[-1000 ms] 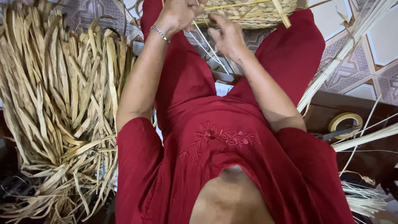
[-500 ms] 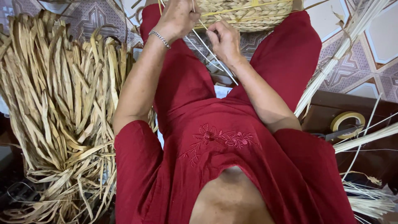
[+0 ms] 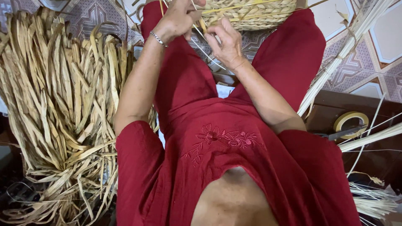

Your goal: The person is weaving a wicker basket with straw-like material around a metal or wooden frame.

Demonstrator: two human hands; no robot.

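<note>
A woven straw basket [image 3: 255, 12] lies at the top of the view, just beyond my red-clad knees. My left hand [image 3: 180, 19], with a thin bracelet at the wrist, is closed around pale straw strands [image 3: 201, 46] at the basket's near edge. Close beside it, my right hand [image 3: 226, 42] pinches one of the same strands with its fingertips. Thin strands trail from both hands down across my lap. The far part of the basket is cut off by the frame.
A big bundle of dried flat leaves [image 3: 54, 117] fills the left side. Long pale stalks [image 3: 335, 71] slant across the patterned tile floor on the right. A roll of tape [image 3: 351, 121] lies on a dark wooden surface [image 3: 377, 109].
My right hand has come up closer to the left hand at the basket's edge. The strands between them have shifted. The view has tilted slightly.
</note>
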